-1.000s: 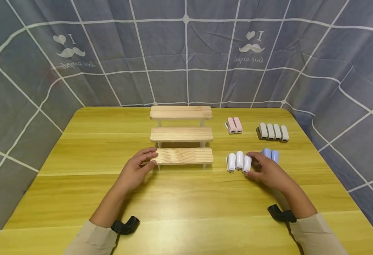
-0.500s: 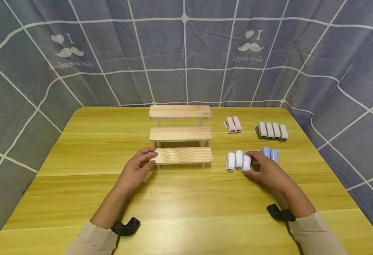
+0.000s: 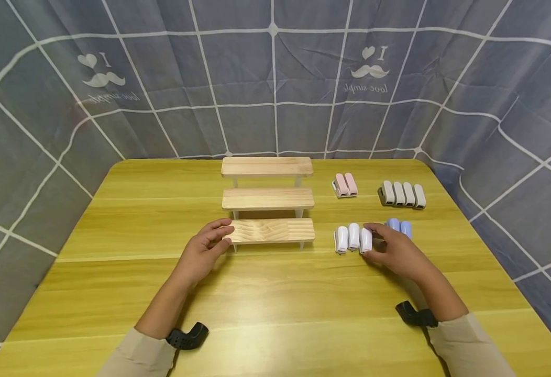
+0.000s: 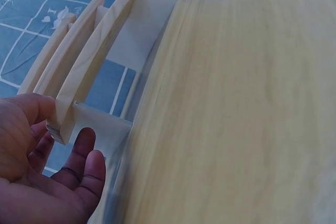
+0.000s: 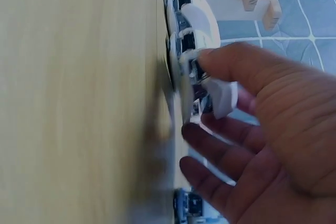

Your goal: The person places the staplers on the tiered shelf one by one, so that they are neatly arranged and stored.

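In the head view, my left hand (image 3: 201,254) holds the left end of the lowest step of a three-tier wooden display stand (image 3: 275,230), thumb in front and fingers behind. The left wrist view shows the thumb against the plank end (image 4: 65,111), with some fingers free below it. My right hand (image 3: 395,252) pinches the rightmost of three white mini staplers (image 3: 366,240) between thumb and fingers. In the right wrist view, that mini stapler (image 5: 223,97) is at the fingertips, its far side hidden by the hand. The other two white mini staplers (image 3: 341,240) stand just left of it.
Two blue mini staplers (image 3: 405,229) lie behind the right hand, partly covered. Two pink ones (image 3: 346,185) and a row of several grey ones (image 3: 404,195) lie farther back. Grey checked cloth (image 3: 275,78) hangs round the wooden table (image 3: 266,314).
The gripped white mini stapler has shifted very slightly right and away, with the right hand. The left hand stays at the stand's end.
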`<state>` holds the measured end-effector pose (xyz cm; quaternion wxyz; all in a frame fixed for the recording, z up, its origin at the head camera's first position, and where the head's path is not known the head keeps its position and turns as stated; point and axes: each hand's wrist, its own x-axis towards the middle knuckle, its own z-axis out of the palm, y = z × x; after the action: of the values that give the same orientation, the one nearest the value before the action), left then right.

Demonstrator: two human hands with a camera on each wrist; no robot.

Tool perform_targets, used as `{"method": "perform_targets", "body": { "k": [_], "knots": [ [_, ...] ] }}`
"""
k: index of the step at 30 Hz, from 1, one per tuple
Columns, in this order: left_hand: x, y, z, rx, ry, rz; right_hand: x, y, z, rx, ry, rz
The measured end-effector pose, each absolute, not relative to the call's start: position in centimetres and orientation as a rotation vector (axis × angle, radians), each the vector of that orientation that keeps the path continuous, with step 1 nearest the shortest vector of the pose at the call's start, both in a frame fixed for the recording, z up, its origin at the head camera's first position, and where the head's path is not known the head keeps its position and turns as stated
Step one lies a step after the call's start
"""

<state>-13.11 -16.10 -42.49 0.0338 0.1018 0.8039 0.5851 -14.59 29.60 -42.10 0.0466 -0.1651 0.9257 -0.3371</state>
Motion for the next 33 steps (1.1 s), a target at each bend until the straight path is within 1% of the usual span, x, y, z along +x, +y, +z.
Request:
{"method": "perform_targets", "body": {
  "k": [6,15,27,33],
  "knots": [
    [-13.0,-15.9,-42.7,0.310,2.458,1.807,-14.4,29.9,-41.0,-0.518,2.833,-1.084],
    [-13.1,-15.9,-42.8,0.305,2.486,1.797,-15.0,29.5,-40.2,-0.594,2.848,-1.108],
    [-13.1,-16.1,-42.7,0.270,2.488,1.793,-16.3,26.4,-37.5,-0.774,2.865,-1.128],
    [-13.2,-16.1,-42.8,0.260,2.501,1.784,-17.3,24.6,-36.8,-0.868,2.849,-1.163]
  ]
}}
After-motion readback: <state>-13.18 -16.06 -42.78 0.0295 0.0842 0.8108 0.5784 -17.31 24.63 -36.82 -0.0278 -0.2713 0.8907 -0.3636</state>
